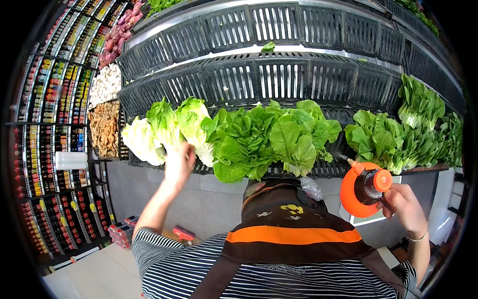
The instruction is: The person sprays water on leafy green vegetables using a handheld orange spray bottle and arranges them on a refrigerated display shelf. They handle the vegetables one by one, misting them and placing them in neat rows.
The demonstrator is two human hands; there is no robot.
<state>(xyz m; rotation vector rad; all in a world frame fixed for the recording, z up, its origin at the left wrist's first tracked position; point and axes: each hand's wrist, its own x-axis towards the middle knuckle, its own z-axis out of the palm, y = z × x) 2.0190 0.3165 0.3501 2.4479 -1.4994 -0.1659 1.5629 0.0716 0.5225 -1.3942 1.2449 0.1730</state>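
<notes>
My right hand point(401, 203) grips an orange pressure spray bottle point(359, 192) by its handle, its brass-coloured nozzle towards the greens, with a faint mist at the tip. My left hand point(180, 164) is at the base of a pale-green leafy head point(164, 121); its fingertips are partly blurred, and whether they grip it I cannot tell. To either side stand another pale lettuce-like head point(196, 127) and a paler, frilly one point(140, 140). Rounder, darker green lettuce point(242, 145) and broad-leafed greens point(298, 138) fill the middle of the front row.
Black slotted crates point(282, 80) rise in tiers behind the greens. Bok choy point(418, 102) stands at the right. Ginger point(104, 129), garlic point(106, 84) and red onions point(117, 37) lie at the left, beside shelves of bottles point(56, 93). A loose leaf point(268, 46) lies on an upper tier.
</notes>
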